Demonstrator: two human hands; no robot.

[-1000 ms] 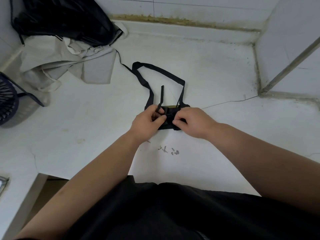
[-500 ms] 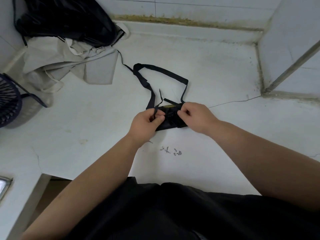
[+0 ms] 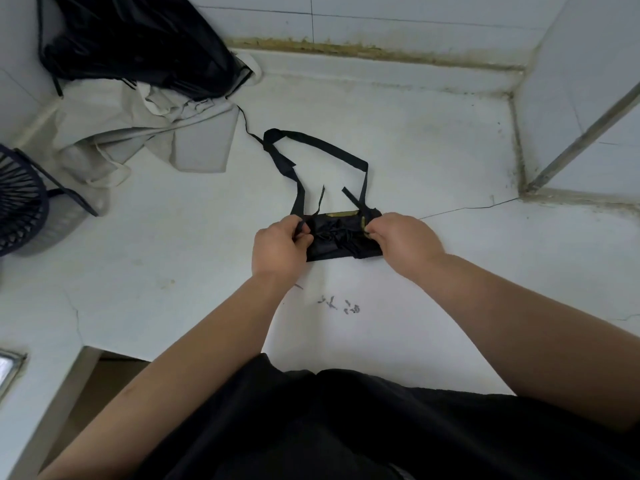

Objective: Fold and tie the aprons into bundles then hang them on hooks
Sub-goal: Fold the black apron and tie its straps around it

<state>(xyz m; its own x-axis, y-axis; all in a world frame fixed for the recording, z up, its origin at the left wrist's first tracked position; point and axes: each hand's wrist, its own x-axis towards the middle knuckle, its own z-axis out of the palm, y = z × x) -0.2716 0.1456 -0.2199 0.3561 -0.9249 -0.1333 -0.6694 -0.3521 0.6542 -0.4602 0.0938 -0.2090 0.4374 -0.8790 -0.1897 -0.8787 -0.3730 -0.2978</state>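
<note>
Left grip [image 3: 277, 249] closed, thumb and fingers pinching a thin black strip [image 3: 300, 226] at the left end of the bundle [image 3: 341, 239]. Right grip [image 3: 405, 239] closed too, pinching the bundle's right end by an olive trim [image 3: 363, 223]; can't tell if a tie is in that pinch. The grips are apart, with the bundle between them. Bundle is a folded black apron, bunched in the middle, lying flat on the white table [image 3: 433, 150] about mid-table, nearer the front edge than the back. Two short loose ends [image 3: 321, 200] stick up from its far side. The neck strap [image 3: 325, 143] loops away toward the back edge, flat on the table, its left side twisted. A thin cord [image 3: 247, 124] runs from the loop to the back left corner, where a beige cloth heap [image 3: 138, 133] lies with a black heap [image 3: 138, 39] on top. Dark basket [image 3: 17, 202] at the left edge. Grey scribbles [image 3: 339, 304] on the table just in front of the bundle. Hairline crack [image 3: 467, 207] runs from near the right grip toward the right wall.
</note>
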